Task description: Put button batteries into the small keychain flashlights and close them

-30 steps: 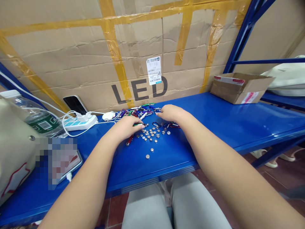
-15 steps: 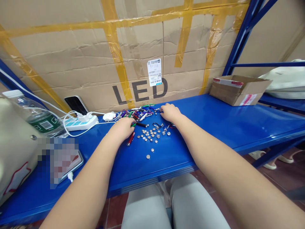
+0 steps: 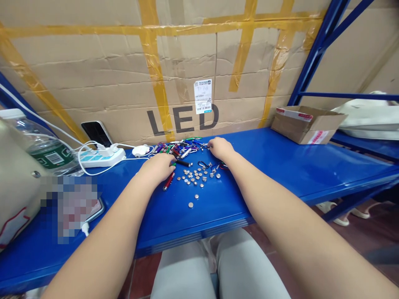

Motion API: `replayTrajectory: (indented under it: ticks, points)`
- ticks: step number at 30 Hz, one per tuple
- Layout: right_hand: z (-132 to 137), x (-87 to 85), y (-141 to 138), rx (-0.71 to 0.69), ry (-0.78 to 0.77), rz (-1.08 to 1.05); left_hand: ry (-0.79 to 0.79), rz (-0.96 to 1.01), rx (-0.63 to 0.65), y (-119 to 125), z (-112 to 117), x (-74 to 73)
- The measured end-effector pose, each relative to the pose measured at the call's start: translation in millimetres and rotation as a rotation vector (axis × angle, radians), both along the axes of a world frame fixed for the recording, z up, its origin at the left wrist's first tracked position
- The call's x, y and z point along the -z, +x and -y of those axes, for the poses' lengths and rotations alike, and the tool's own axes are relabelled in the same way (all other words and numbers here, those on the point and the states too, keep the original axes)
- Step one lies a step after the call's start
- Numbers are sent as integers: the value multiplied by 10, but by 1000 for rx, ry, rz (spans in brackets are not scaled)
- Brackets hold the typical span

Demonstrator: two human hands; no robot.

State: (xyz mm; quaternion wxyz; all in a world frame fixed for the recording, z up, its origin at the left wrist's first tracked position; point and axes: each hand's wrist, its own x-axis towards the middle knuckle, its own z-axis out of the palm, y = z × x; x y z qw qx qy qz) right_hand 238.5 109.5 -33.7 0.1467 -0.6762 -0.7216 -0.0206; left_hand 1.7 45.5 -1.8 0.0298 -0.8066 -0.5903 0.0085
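Observation:
My left hand is curled on the left side of the blue shelf, with a bit of green penlight showing between thumb and fingers. Just below it lies a red penlight, and a black penlight is at its fingertips. My right hand has its fingers bent down at the right end of a pile of coloured penlights with clips. What those fingers hold, if anything, is hidden. Several silver button cells are scattered between the hands, near a black carabiner.
A large taped cardboard box stands behind the blue shelf. On the left are a power strip with cables, a water bottle, a phone and a bag. A small open carton sits at the right.
The view has shifted slightly, so most things appear a little further left. Both hands keep nearly the same places and poses; the penlights and button cells look much the same.

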Motion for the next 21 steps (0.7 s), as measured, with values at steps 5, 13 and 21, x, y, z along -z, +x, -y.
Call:
replayTrajectory:
  ticks: [5,13,21]
  points:
    - [-27,-5,31,-32,-25,-33,0,-30,4,7,2,6]
    - [-20,-34,52,-92,-50,-45,-3,7,16,34,47,1]
    - [29,-89,18,-226,-69,-61,-8,33,30,40,58,-8]
